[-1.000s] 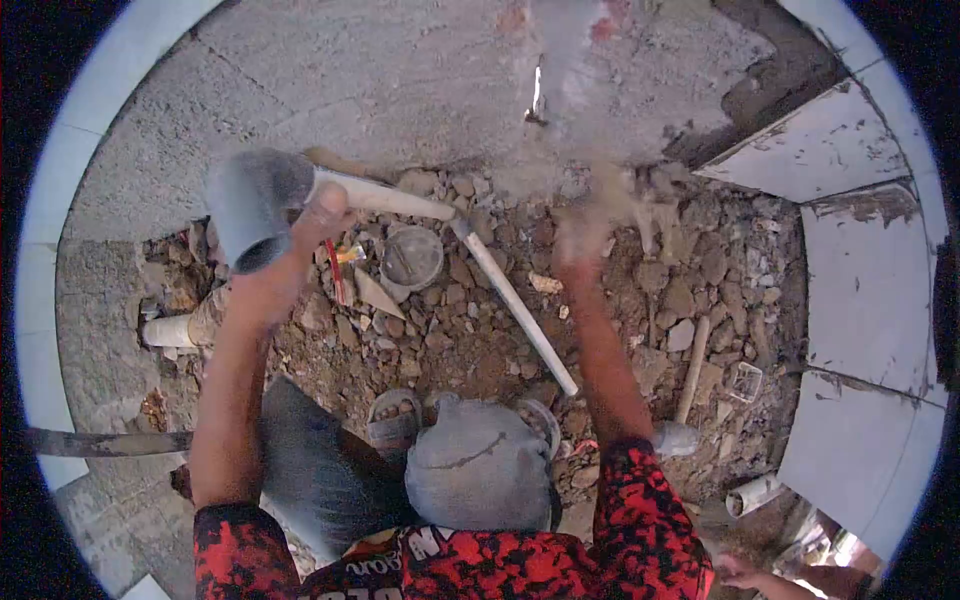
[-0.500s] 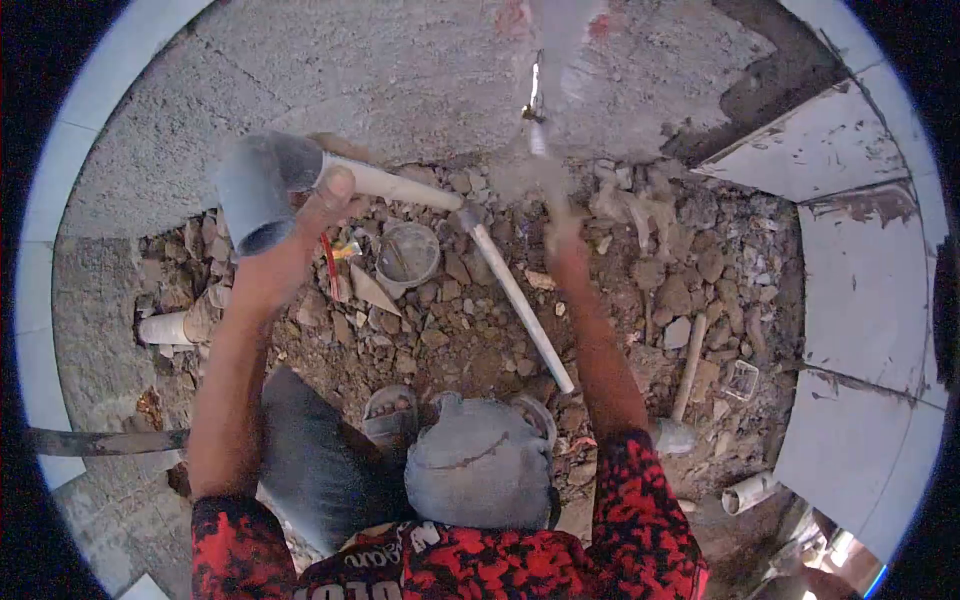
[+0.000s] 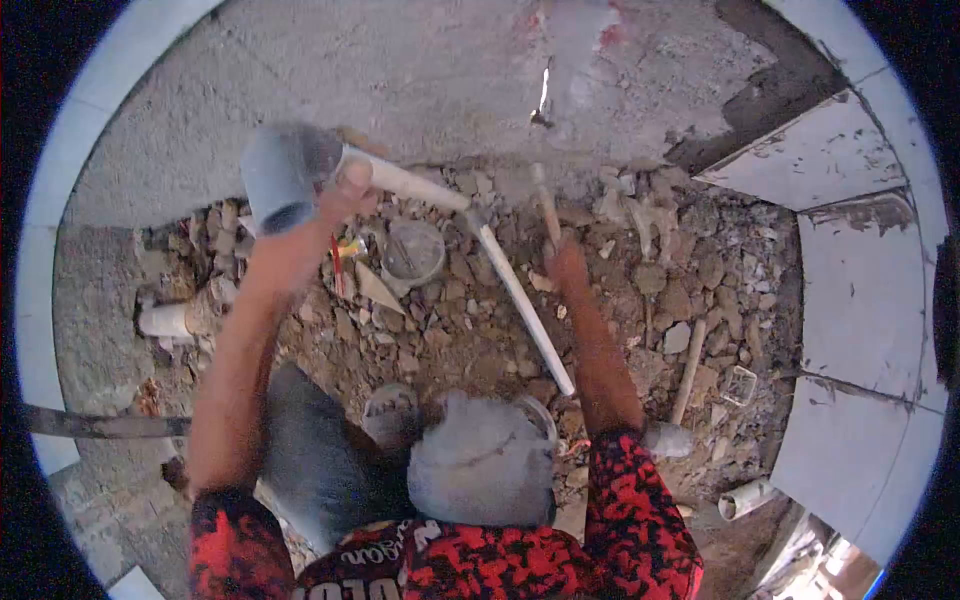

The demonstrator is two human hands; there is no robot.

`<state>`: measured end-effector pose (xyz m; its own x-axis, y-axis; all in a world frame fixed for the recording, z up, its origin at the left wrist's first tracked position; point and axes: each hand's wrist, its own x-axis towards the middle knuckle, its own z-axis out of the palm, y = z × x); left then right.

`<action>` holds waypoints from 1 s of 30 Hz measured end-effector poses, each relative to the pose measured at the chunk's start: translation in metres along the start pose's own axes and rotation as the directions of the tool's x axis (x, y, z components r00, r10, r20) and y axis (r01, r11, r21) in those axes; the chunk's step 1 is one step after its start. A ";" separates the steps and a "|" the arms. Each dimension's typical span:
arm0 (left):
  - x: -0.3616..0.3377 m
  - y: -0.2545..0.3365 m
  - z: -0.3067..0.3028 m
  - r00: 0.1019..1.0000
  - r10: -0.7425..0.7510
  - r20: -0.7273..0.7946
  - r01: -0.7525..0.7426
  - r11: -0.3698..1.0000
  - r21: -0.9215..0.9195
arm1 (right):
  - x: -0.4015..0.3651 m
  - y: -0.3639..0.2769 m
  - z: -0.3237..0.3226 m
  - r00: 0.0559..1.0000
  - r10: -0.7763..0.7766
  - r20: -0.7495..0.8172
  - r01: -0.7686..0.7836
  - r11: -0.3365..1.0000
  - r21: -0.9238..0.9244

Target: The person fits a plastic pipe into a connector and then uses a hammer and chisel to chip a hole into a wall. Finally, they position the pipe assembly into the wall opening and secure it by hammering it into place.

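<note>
My left hand (image 3: 340,205) is closed around the grey PVC pipe elbow (image 3: 275,180), close to where a white pipe (image 3: 410,187) leaves it. That pipe runs right to a small joint (image 3: 474,215). From there a thinner white pipe (image 3: 525,305) slants down toward my right forearm. My right hand (image 3: 566,262) grips a short slim tool (image 3: 545,200) with a brownish shaft and a pale end pointing at the wall base. Motion blur hides the tool's exact kind. Rubble lies beneath both hands.
A rough cement wall (image 3: 420,90) with a bright narrow slot (image 3: 543,92) rises ahead. A round plastic tub (image 3: 428,262) sits among the rubble (image 3: 460,350). White tiles (image 3: 865,290) line the right side. A loose pipe (image 3: 690,370) and a cut pipe piece (image 3: 748,497) lie at right.
My left hand and the grey elbow have shifted slightly right and up. The tool in my right hand has drawn down and away from the wall near the slot.
</note>
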<state>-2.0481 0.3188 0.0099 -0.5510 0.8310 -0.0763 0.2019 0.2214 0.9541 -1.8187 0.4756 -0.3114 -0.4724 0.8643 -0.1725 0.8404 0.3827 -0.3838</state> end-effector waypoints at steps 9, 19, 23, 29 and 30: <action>0.013 -0.017 -0.008 0.997 -0.018 0.075 0.018 1.000 0.007 | -0.047 -0.054 -0.109 0.853 0.123 -0.507 0.303 0.675 0.673; 0.010 -0.026 -0.004 0.992 -0.038 0.117 0.040 0.999 -0.013 | -0.056 -0.053 -0.103 0.988 0.154 -0.014 -0.144 0.950 0.278; 0.019 -0.022 -0.001 0.991 0.024 0.134 -0.024 1.000 0.004 | -0.034 -0.031 -0.095 0.811 -0.010 -0.585 0.356 0.802 0.479; 0.014 -0.025 -0.010 0.980 -0.113 0.164 0.095 0.989 0.117 | -0.008 0.022 -0.004 1.000 0.002 -0.018 -0.001 0.998 0.069; 0.016 -0.024 -0.015 0.983 -0.104 0.149 0.088 0.990 0.114 | -0.015 0.017 -0.002 0.995 -0.038 -0.092 0.042 0.998 0.047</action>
<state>-2.0737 0.3193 -0.0101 -0.4423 0.8701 -0.2175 0.2440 0.3501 0.9044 -1.7970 0.4692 -0.3137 -0.4774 0.8756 -0.0742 0.8064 0.4030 -0.4328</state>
